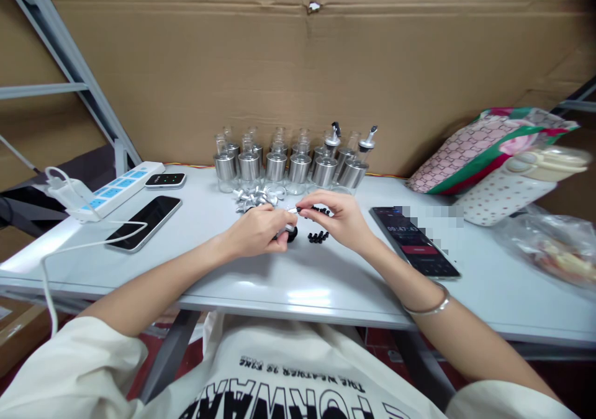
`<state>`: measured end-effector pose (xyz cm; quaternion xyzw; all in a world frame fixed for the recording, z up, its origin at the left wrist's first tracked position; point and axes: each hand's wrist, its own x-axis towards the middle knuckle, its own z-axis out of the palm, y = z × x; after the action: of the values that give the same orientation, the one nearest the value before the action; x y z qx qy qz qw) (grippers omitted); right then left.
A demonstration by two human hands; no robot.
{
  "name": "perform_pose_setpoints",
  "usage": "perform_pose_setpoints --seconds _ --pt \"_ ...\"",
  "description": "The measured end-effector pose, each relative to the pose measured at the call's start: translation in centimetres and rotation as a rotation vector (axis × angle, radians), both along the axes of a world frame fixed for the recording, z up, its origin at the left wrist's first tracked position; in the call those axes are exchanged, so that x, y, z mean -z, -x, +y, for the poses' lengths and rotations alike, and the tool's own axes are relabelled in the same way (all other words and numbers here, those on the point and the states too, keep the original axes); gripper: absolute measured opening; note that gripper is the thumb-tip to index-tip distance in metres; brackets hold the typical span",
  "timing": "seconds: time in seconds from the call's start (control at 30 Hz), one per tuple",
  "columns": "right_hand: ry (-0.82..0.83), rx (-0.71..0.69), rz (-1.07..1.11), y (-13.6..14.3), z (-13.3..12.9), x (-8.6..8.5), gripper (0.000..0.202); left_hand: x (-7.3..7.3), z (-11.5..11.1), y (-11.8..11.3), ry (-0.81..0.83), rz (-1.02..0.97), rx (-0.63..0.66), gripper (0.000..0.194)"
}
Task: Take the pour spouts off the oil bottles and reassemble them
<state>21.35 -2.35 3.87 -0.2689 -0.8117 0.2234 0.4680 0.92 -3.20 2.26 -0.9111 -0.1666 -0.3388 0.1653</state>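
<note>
My left hand (pixel 261 229) is closed around a silver pour spout (pixel 290 227) with a black base, low over the table. With thumb and forefinger, my right hand (pixel 342 217) pinches a small black piece (pixel 298 210) at the spout's narrow tip. Whether the piece sits on the tip or only touches it, I cannot tell. Small black pieces (pixel 318 238) lie in groups beside and behind my right fingers. Behind my left hand is a heap of loose silver spout parts (pixel 255 198). Glass bottles with metal sleeves (pixel 276 166) stand in rows; two at the right carry spouts (pixel 367 141).
At left are a power strip (pixel 123 189) with a white cable, a phone (pixel 146 223) and a small device (pixel 165 180). To the right lie another phone (pixel 414 242), a dotted flask (pixel 507 189), a patterned bag (pixel 470 152) and a plastic bag (pixel 554 251). Cardboard (pixel 298 65) walls the back.
</note>
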Motion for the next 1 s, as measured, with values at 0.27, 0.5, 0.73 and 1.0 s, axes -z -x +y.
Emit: perform_pose_setpoints --seconds 0.27,0.5,0.73,1.0 --pt "-0.063 0.008 -0.068 -0.2 0.1 0.3 0.011 0.3 0.4 0.2 0.006 0.098 -0.004 0.019" --pt "-0.062 0.018 -0.082 -0.1 0.1 0.7 0.012 0.7 0.6 0.4 0.002 0.179 -0.045 0.020" --pt "0.002 0.023 -0.163 0.0 0.0 0.6 0.015 0.5 0.6 0.5 -0.001 0.232 -0.076 0.019" --pt "0.016 -0.043 -0.250 0.4 -0.2 0.2 0.017 -0.8 0.2 0.5 0.021 0.116 0.005 0.024"
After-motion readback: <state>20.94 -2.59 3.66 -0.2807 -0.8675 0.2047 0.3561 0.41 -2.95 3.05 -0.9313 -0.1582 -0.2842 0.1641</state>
